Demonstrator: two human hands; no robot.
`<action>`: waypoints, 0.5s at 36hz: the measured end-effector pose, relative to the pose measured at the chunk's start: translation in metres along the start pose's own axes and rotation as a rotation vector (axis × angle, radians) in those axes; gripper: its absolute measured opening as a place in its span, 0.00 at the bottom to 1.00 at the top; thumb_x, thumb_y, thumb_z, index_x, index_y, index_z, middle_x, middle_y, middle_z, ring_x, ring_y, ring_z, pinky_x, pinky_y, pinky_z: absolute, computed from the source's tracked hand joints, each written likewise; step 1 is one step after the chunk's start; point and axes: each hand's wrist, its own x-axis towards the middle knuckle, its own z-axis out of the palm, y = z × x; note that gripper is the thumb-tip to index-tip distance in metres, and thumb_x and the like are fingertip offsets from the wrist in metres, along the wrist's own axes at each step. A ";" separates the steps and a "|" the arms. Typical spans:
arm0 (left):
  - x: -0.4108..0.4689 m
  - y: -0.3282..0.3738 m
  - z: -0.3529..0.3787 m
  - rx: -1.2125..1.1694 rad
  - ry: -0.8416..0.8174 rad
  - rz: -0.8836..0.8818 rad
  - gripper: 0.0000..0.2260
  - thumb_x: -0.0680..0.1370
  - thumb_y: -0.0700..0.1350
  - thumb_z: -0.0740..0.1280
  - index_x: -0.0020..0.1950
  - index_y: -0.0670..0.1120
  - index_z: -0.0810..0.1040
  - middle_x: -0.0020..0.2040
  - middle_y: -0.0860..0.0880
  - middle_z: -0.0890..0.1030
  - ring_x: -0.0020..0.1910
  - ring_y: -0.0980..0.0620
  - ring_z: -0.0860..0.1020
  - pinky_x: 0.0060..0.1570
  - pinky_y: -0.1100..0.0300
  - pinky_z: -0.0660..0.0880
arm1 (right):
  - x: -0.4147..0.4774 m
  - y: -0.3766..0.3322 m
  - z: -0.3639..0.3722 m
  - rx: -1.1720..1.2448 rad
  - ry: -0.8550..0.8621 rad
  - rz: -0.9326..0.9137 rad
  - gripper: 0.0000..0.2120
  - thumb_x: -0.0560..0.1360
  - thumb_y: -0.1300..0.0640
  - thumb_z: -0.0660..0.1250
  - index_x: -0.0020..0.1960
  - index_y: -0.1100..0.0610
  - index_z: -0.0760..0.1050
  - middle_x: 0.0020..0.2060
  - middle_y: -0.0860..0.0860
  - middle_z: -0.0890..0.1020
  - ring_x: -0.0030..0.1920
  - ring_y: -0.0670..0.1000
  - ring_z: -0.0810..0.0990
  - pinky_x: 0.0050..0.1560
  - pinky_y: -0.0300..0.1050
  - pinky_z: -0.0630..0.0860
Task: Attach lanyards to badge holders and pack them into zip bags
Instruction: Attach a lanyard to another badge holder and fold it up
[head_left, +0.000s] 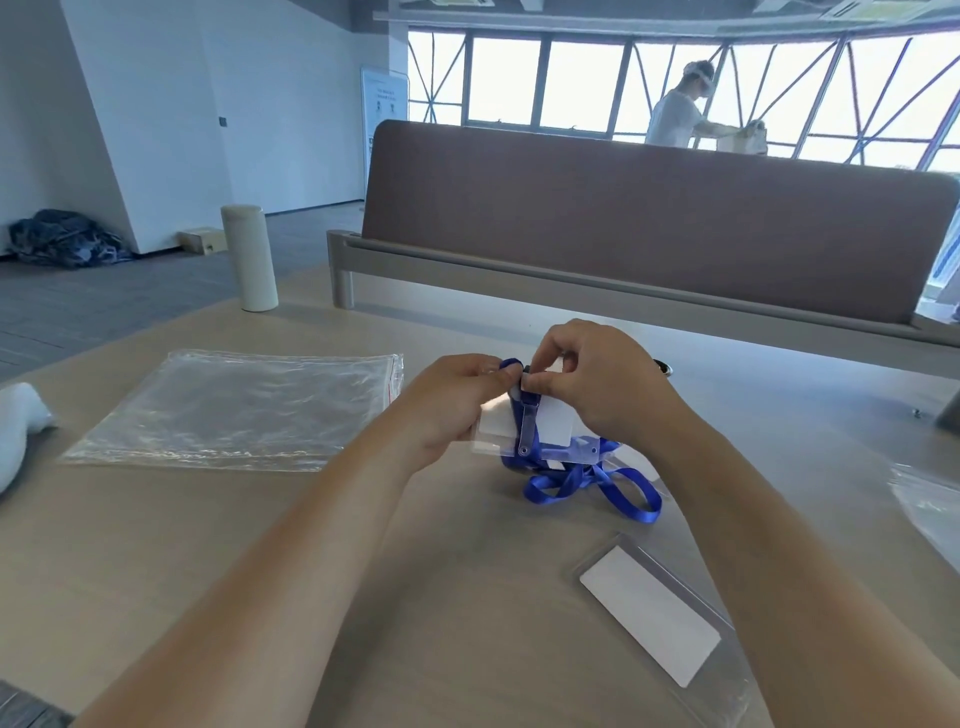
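Note:
My left hand (447, 400) grips a clear badge holder (553, 428) with a white card, held just above the table's middle. My right hand (592, 379) pinches the clip end of a blue lanyard (597, 483) at the holder's top edge; a clear strap hangs down from the clip. The lanyard's loops lie bunched on the table below the hands. A second badge holder (649, 623) with a white insert lies flat at the near right. A stack of clear zip bags (234, 405) with a red seal line lies to the left.
A cream bottle (249, 258) stands at the far left of the wooden table (467, 597). A brown divider panel (649, 228) runs along the back. More clear plastic (930, 509) lies at the right edge, a white object (21, 426) at the left edge. A person stands far behind.

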 end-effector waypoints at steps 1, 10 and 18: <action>0.000 0.000 0.000 0.028 0.003 0.013 0.13 0.81 0.50 0.65 0.50 0.42 0.84 0.46 0.45 0.85 0.47 0.42 0.82 0.45 0.55 0.77 | 0.000 0.000 0.001 -0.010 -0.005 -0.004 0.05 0.75 0.49 0.71 0.46 0.49 0.78 0.40 0.40 0.72 0.40 0.44 0.72 0.37 0.36 0.63; -0.002 0.006 0.001 0.036 0.029 0.027 0.16 0.76 0.55 0.70 0.47 0.41 0.84 0.44 0.41 0.83 0.45 0.39 0.81 0.47 0.48 0.82 | -0.002 0.001 0.002 0.061 -0.082 0.011 0.09 0.75 0.48 0.72 0.51 0.49 0.76 0.46 0.45 0.81 0.46 0.47 0.79 0.51 0.45 0.78; -0.010 0.007 -0.002 0.074 0.088 -0.005 0.13 0.70 0.53 0.74 0.40 0.45 0.77 0.39 0.38 0.79 0.40 0.38 0.79 0.49 0.32 0.79 | -0.004 0.000 0.002 0.034 -0.169 0.044 0.09 0.75 0.48 0.71 0.49 0.51 0.77 0.44 0.47 0.80 0.43 0.47 0.77 0.46 0.43 0.75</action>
